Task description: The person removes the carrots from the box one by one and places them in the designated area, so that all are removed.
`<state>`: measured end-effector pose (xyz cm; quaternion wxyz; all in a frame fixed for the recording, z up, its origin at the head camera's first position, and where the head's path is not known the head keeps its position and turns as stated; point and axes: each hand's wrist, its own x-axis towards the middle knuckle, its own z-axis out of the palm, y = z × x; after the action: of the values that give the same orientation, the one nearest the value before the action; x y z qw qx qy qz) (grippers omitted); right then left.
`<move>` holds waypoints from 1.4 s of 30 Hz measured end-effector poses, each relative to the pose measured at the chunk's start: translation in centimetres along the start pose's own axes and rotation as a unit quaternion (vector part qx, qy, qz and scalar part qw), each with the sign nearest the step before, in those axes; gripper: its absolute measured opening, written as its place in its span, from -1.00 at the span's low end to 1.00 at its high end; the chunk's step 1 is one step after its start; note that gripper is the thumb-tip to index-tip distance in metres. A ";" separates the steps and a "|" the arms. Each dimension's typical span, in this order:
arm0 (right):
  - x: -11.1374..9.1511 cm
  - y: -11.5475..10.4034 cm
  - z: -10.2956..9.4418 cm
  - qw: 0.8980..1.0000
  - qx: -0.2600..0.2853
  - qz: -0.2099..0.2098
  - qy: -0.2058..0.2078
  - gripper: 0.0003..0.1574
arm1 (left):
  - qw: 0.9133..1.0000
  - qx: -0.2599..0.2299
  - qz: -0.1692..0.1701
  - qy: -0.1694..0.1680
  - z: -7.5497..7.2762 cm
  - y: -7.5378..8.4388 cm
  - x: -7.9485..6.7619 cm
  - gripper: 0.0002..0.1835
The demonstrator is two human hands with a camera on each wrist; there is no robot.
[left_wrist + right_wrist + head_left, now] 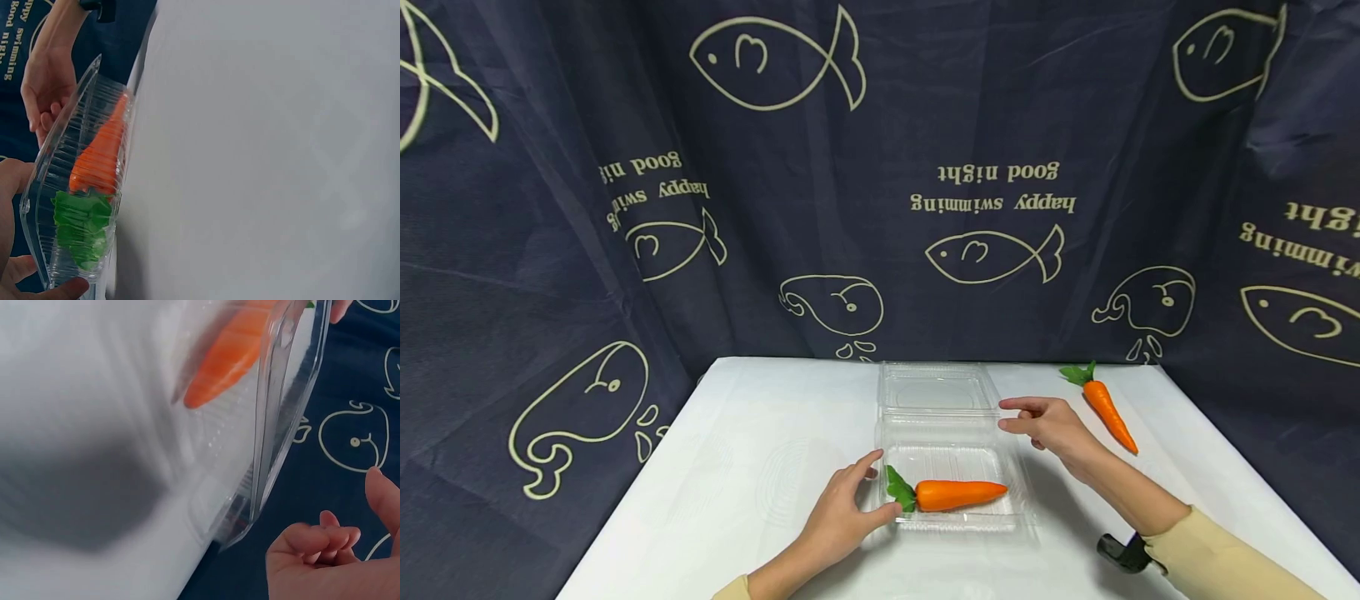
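A clear plastic clamshell box [951,454] lies open, its lid [936,390] laid back toward the far edge. In its near half rests an orange carrot [958,495] with green leaves, pointing right; it shows through the ribbed wall in the left wrist view [100,156]. My left hand [842,512] is spread along the box's left side, thumb at the near left corner and fingertips by the rim. Beside the lid's right near corner, my right hand [1051,429] extends thumb and index finger with a gap between them; its other fingers are curled.
Another carrot [1108,415] lies on the white table [760,442] at the far right, beyond the right forearm. A black strap piece [1123,552] sits by the right sleeve. Dark blue fabric [895,167] printed with fish and whales surrounds the table's back and sides.
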<state>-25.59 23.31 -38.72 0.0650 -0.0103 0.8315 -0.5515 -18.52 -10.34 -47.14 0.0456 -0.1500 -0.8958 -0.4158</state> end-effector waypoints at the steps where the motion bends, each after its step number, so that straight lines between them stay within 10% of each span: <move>1: 0.0 0.0 0.1 1.000 0.006 -0.003 -0.006 -0.31 | 1.000 0.001 0.000 0.000 0.0 0.0 0.0 -0.14; 42: 0.7 1.0 5.4 0.980 0.024 -0.026 -0.196 -0.32 | 1.000 -0.001 -0.003 -0.005 0.0 0.1 0.1 -0.12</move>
<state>-25.58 18.73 -41.74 0.2126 -0.1383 0.7887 -0.5600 -18.56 -10.27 -47.05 0.0393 -0.1494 -0.8960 -0.4163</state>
